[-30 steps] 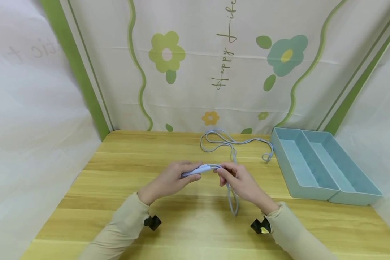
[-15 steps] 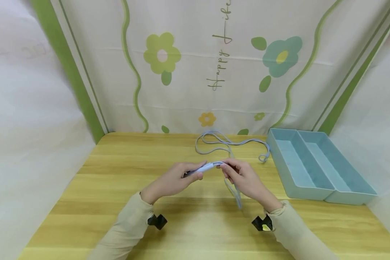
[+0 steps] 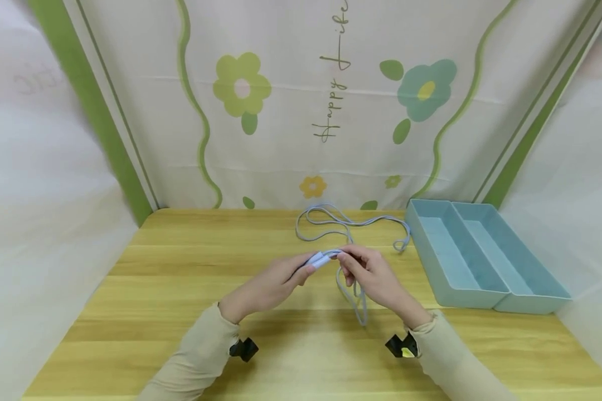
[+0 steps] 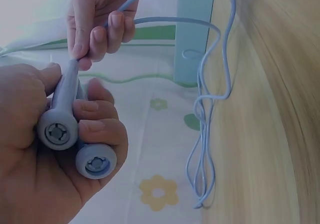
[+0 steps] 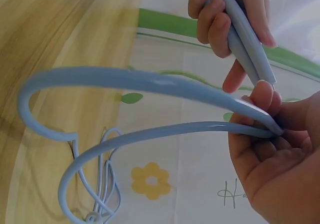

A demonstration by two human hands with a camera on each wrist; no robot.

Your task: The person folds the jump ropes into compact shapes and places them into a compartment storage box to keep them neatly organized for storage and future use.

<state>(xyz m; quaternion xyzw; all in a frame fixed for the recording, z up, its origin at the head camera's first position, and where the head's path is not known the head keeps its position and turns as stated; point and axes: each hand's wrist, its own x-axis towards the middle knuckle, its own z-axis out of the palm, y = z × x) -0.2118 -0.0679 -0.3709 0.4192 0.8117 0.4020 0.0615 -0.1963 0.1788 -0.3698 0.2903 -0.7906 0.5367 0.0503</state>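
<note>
My left hand [image 3: 268, 284] grips the two pale blue handles of a jump rope, side by side. In the left wrist view the round end of one handle [image 4: 57, 129] points at the camera, fingers wrapped round both. Just beyond the handles' other ends, my right hand [image 3: 378, 281] pinches the doubled cord [image 5: 150, 82] between thumb and fingers. A slack loop [image 3: 361, 314] hangs below the right hand. The rest of the rope [image 3: 326, 223] lies in loose curves toward the back of the table.
At the right stands a light blue tray [image 3: 466, 298] with two long compartments; the rope's far curl lies beside its left wall. A patterned curtain [image 3: 281, 145] closes off the table's back edge. The wooden table [image 3: 155, 312] extends under both forearms.
The left hand has come forward over the handles, so less of them shows. The cord loop under the right hand has swung and changed shape. The view has shifted slightly to the right.
</note>
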